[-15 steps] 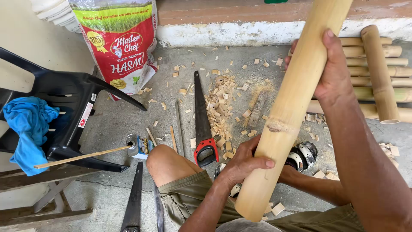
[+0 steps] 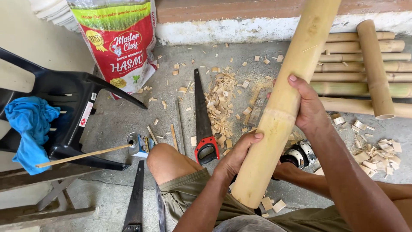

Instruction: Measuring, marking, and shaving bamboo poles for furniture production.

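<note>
A thick pale bamboo pole (image 2: pixel 286 99) slants from my lap up past the top edge. My left hand (image 2: pixel 238 157) wraps around its lower part near the cut end. My right hand (image 2: pixel 308 107) grips it higher up, just above a node ring. My bent left knee (image 2: pixel 165 161) shows beside the pole. A hand saw with a red and black handle (image 2: pixel 204 124) lies on the concrete floor just left of the pole, among wood chips (image 2: pixel 221 103).
Several cut bamboo lengths (image 2: pixel 365 73) are stacked at the right. A black plastic chair (image 2: pixel 64 116) with a blue cloth (image 2: pixel 28 129) stands at the left, and a red, white and green sack (image 2: pixel 118 43) leans behind it. Two more saws (image 2: pixel 136 197) lie near my leg. A small power tool (image 2: pixel 300 154) sits under the pole.
My right hand has slid down the pole, closer to the node ring. The pole stays slanted much as before.
</note>
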